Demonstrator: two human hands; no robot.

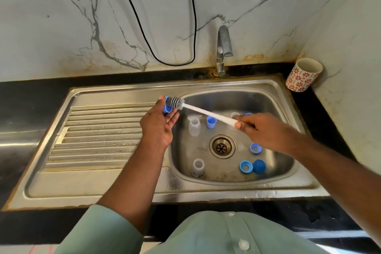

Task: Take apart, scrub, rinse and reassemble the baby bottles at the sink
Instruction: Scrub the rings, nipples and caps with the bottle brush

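Note:
My left hand (159, 121) holds a small blue bottle cap (166, 107) over the left rim of the sink basin (274, 173). My right hand (261, 128) grips the white handle of a bottle brush (204, 112), whose grey bristle head is pushed into the cap. Two clear bottle bodies stand upright in the basin, one (194, 125) at the back left and one (198, 168) at the front left. Blue parts lie around the drain (222, 146): a cup-shaped cap (211, 122), two rings (255, 148) (246, 166) and a dark blue dome cap (259, 166).
A steel tap (223, 47) stands behind the basin, no water running. The ribbed draining board (99, 138) lies to the left. A red-flowered mug (303, 75) sits on the black counter at the back right. A black cable (144, 35) hangs on the marble wall.

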